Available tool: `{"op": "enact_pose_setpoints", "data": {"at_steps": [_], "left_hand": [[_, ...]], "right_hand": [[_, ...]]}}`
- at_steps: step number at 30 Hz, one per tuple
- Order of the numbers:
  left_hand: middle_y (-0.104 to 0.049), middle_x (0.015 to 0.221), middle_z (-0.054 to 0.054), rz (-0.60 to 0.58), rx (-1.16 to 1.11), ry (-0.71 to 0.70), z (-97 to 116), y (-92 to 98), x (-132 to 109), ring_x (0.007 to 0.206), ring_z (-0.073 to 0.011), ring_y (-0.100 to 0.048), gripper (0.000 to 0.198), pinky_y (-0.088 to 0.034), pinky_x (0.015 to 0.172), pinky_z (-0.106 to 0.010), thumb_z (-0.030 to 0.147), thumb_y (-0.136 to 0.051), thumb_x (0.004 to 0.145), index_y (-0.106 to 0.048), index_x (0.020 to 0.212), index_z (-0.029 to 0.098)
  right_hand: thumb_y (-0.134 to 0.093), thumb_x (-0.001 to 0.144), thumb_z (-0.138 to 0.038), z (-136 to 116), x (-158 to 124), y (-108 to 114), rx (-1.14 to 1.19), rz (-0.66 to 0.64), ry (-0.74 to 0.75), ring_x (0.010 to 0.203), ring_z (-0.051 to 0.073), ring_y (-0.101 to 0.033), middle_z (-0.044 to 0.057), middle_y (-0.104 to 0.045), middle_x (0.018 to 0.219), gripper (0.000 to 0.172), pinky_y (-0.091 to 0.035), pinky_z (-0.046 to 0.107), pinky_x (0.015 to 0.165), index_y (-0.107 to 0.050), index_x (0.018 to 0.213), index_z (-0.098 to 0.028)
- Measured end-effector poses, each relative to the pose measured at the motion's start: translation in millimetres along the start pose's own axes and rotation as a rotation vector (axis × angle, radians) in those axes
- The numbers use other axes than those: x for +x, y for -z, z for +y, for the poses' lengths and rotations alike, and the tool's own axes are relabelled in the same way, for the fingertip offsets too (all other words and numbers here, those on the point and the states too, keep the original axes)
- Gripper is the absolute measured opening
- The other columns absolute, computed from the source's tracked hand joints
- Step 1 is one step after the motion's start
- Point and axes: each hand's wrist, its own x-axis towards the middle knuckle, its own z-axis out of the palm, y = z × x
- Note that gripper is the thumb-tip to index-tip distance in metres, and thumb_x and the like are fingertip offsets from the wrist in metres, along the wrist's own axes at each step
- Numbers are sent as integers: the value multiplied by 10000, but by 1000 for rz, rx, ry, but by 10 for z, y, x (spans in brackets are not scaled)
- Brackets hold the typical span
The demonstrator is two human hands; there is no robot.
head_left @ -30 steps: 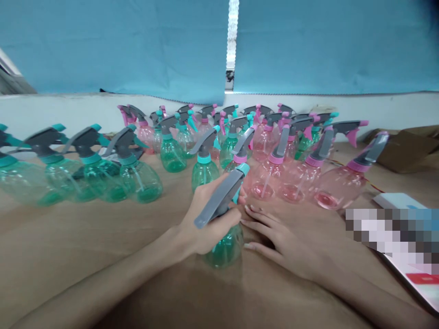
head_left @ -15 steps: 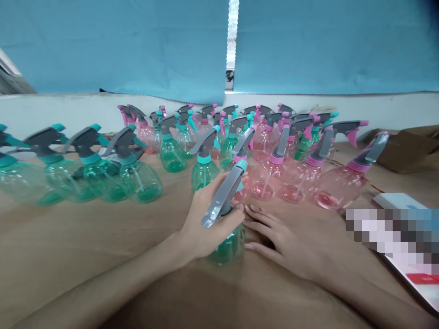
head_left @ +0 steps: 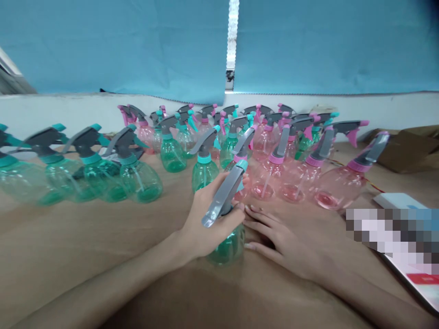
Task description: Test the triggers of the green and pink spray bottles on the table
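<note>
My left hand point(head_left: 206, 217) is wrapped around the neck of a green spray bottle point(head_left: 228, 249), just below its grey trigger head. The bottle stands upright on the brown table point(head_left: 144, 242), its teal nozzle pointing away from me. My hand hides the collar and most of the trigger. To the right, my right hand point(head_left: 277, 237) lies low over the table with fingers stretched out and apart. Its fingertips come close to the bottle's right side; whether they touch it I cannot tell.
Several green spray bottles point(head_left: 140, 183) stand in a row at left. Pink ones point(head_left: 264, 180) line up at right, with mixed colours behind. A cardboard box point(head_left: 404, 148) sits back right, near a white box point(head_left: 399, 201) and a partly blurred flat object point(head_left: 423, 285). Blue cloth point(head_left: 120, 50) hangs behind.
</note>
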Motion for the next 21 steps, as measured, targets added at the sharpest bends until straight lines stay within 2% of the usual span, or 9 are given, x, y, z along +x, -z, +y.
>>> {"op": "enact_pose_setpoints", "data": {"at_steps": [3,15,21], "left_hand": [[-647,761,18,-8,-3,25,3,-2,-2,676,-179,-641,230,-511,644,-291,226,-550,738,-537,966,250],[-636,762,16,-4,-7,-7,11,1,7,618,-164,-617,232,-498,597,-288,233,-534,738,-532,970,235],[-644,785,10,-11,-11,0,9,0,6,661,-172,-636,255,-508,630,-294,225,-538,733,-540,988,228]], "right_hand": [[-512,919,-522,-4,1,8,-4,-6,-3,1394,283,-344,81,-448,1480,525,-329,525,1120,-516,1372,-257],[-480,930,-538,-24,4,21,-39,-25,-12,1401,268,-331,89,-422,1496,548,-330,508,1125,-509,1375,-220],[-468,934,-541,-5,4,8,-52,-31,-5,1405,267,-323,90,-414,1501,552,-328,505,1126,-506,1377,-212]]}}
